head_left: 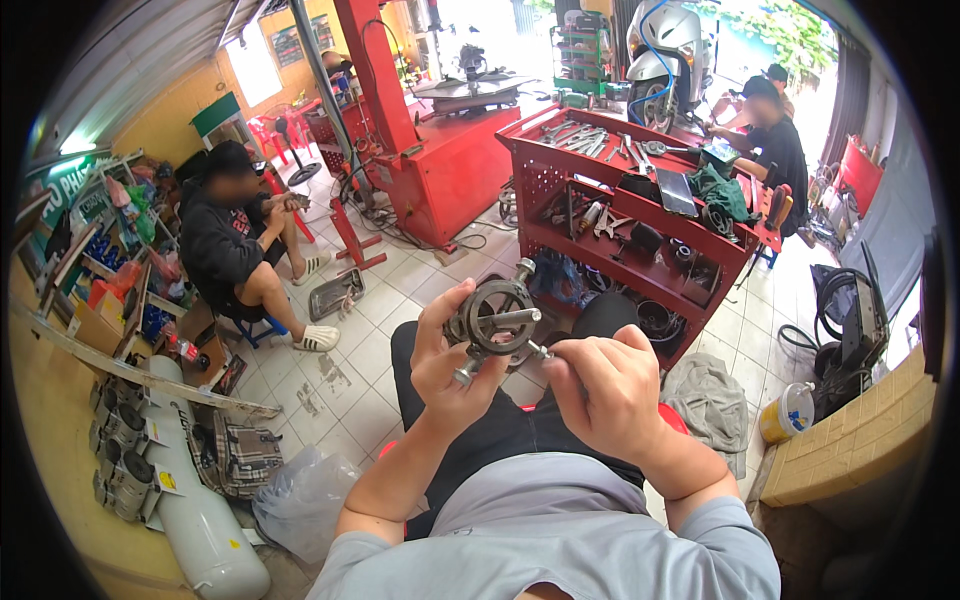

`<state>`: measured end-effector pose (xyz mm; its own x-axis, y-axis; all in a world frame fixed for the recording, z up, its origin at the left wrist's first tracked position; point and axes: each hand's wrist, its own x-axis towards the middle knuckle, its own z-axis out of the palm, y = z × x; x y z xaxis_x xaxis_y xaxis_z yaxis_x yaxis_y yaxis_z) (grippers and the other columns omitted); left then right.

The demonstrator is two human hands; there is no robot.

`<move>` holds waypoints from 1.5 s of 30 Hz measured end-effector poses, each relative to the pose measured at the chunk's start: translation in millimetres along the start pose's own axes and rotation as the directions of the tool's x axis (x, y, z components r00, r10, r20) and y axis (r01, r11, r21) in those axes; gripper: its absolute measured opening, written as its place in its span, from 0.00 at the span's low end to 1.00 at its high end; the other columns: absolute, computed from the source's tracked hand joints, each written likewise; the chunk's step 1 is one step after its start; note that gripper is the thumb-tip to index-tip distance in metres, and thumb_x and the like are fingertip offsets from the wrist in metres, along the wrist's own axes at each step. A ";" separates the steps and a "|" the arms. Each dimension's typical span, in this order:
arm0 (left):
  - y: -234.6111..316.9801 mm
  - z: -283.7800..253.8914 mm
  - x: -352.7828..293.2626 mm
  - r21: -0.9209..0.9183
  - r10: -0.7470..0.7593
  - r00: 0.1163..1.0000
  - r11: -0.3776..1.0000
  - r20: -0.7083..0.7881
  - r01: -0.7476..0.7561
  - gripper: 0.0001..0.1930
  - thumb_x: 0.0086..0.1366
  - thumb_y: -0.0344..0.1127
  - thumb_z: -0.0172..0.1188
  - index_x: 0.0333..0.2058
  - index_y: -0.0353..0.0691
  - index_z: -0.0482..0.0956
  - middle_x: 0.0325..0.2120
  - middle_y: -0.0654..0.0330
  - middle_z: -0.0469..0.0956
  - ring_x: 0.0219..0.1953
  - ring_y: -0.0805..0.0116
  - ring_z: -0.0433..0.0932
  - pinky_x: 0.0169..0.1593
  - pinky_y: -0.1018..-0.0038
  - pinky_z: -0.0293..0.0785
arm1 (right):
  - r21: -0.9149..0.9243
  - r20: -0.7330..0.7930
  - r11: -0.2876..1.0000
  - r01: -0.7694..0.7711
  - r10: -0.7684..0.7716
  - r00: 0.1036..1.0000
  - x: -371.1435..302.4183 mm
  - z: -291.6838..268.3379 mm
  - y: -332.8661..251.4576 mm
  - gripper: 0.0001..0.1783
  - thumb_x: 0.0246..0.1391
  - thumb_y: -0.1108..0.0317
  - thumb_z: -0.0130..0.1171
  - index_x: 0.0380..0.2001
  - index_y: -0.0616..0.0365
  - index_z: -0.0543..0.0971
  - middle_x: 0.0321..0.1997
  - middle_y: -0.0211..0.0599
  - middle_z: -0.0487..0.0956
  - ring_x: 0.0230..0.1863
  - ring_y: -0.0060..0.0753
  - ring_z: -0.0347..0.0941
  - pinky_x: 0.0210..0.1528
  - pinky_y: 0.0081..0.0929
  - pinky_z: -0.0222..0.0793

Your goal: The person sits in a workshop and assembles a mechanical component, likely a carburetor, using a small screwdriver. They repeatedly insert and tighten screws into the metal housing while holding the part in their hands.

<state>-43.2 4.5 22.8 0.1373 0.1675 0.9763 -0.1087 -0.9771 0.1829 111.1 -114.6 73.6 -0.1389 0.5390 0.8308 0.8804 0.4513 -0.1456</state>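
Right now, the left hand (447,375) curls its fingers around a dark, ring-shaped metal part (475,318) with a silver rod (517,319) in its opening, held above the person's lap (490,440). The right hand (612,395) closes thumb and forefinger on a silver metal bolt (541,351) jutting from the ring's right side. Well left of the ring lies a long white cylindrical tank (215,520) bearing dark lettering and yellow stickers; to the ring's right stands a white-and-yellow plastic bucket (790,412), its markings too small to make out. Beyond the ring, a red metal tool cart (625,268) carries silver wrenches (575,135). Far left of the ring is a green sign (70,185) with bold white lettering, partly cut off. Farthest beyond it, posters (288,47) on the yellow wall (215,90) are too small to read.
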 end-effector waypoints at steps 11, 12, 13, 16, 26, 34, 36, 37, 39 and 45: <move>4.0 14.7 -6.7 -0.238 -0.281 0.953 0.939 -0.111 0.249 0.27 0.48 0.17 0.68 0.47 0.49 0.75 0.53 0.35 0.66 0.51 0.45 0.74 0.45 0.65 0.79 | -0.051 0.040 0.998 0.042 -0.040 0.998 -1.1 1.9 5.5 0.13 0.47 0.62 0.65 0.31 0.56 0.74 0.18 0.27 0.73 0.16 0.27 0.69 0.24 0.27 0.53; 4.8 12.4 -6.0 -0.169 -0.286 0.957 0.947 -0.057 0.273 0.30 0.48 0.17 0.68 0.49 0.52 0.73 0.53 0.35 0.66 0.52 0.45 0.74 0.45 0.64 0.79 | -0.022 0.023 1.000 0.014 -0.014 1.000 0.9 1.0 3.4 0.12 0.48 0.62 0.65 0.30 0.56 0.74 0.18 0.27 0.73 0.16 0.27 0.68 0.24 0.27 0.53; 5.6 8.9 -4.8 -0.098 -0.293 0.956 0.951 -0.002 0.292 0.33 0.48 0.18 0.69 0.51 0.54 0.71 0.53 0.35 0.66 0.52 0.45 0.74 0.46 0.64 0.79 | 0.006 0.006 1.000 -0.013 0.013 1.000 4.5 -0.6 -1.2 0.12 0.48 0.63 0.64 0.30 0.56 0.74 0.18 0.26 0.73 0.16 0.27 0.68 0.24 0.26 0.53; 1.7 8.0 -8.9 -0.050 -0.256 0.967 0.965 0.009 0.256 0.37 0.48 0.19 0.69 0.55 0.59 0.68 0.53 0.35 0.66 0.52 0.44 0.74 0.47 0.61 0.77 | 0.018 -0.034 1.000 -0.019 0.020 0.999 3.7 2.4 -3.1 0.12 0.47 0.63 0.65 0.30 0.56 0.74 0.17 0.26 0.72 0.16 0.28 0.68 0.25 0.26 0.53; -6.3 11.4 -12.2 -0.222 -0.111 0.991 0.971 -0.068 0.094 0.30 0.51 0.17 0.66 0.51 0.55 0.76 0.57 0.39 0.61 0.57 0.46 0.68 0.51 0.62 0.78 | 0.036 -0.004 0.999 -0.036 0.036 0.999 3.1 0.5 -3.6 0.12 0.47 0.64 0.65 0.29 0.57 0.74 0.19 0.28 0.73 0.18 0.29 0.70 0.25 0.27 0.55; -3.8 11.2 -12.2 -0.207 -0.121 0.991 0.972 -0.053 0.108 0.39 0.49 0.16 0.67 0.55 0.65 0.71 0.57 0.39 0.61 0.58 0.44 0.67 0.51 0.59 0.77 | 0.047 0.020 0.998 -0.044 0.043 0.999 5.8 -2.9 -4.8 0.13 0.47 0.63 0.65 0.29 0.57 0.74 0.19 0.28 0.73 0.18 0.29 0.69 0.24 0.28 0.54; -4.9 11.6 -13.3 -0.219 -0.127 0.990 0.970 -0.066 0.110 0.39 0.49 0.16 0.67 0.55 0.65 0.71 0.57 0.39 0.61 0.58 0.44 0.67 0.51 0.59 0.77 | 0.067 0.002 0.996 -0.051 0.051 0.999 4.7 -1.5 -5.5 0.13 0.47 0.63 0.65 0.30 0.57 0.73 0.19 0.28 0.73 0.18 0.29 0.69 0.25 0.28 0.54; -4.7 11.3 -12.8 -0.210 -0.129 0.990 0.971 -0.063 0.113 0.38 0.49 0.16 0.67 0.55 0.65 0.71 0.57 0.39 0.61 0.58 0.44 0.67 0.51 0.59 0.77 | 0.057 -0.003 0.998 -0.040 0.041 0.999 1.9 2.2 -2.7 0.13 0.47 0.63 0.65 0.30 0.57 0.73 0.19 0.28 0.73 0.18 0.29 0.69 0.25 0.28 0.54; -2.6 9.3 -10.3 -0.168 -0.119 0.992 0.980 -0.040 0.111 0.38 0.49 0.16 0.67 0.55 0.64 0.71 0.57 0.39 0.61 0.58 0.44 0.67 0.51 0.59 0.77 | 0.016 0.016 1.000 -0.010 0.010 1.000 0.2 2.6 0.7 0.14 0.47 0.62 0.65 0.30 0.57 0.73 0.19 0.28 0.73 0.18 0.28 0.69 0.24 0.28 0.54; -0.2 7.0 -7.0 -0.107 -0.101 0.995 0.989 -0.002 0.100 0.38 0.49 0.18 0.68 0.55 0.64 0.70 0.56 0.39 0.62 0.57 0.44 0.68 0.50 0.60 0.78 | 0.048 -0.006 0.998 -0.046 0.046 0.999 6.2 -2.6 -5.4 0.12 0.48 0.62 0.64 0.29 0.56 0.73 0.18 0.27 0.73 0.17 0.27 0.69 0.24 0.28 0.54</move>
<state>-37.2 2.6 15.1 0.1451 0.2654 0.9532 -0.1993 -0.9358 0.2909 106.6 -115.5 80.9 -0.0951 0.5550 0.8264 0.8630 0.4597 -0.2094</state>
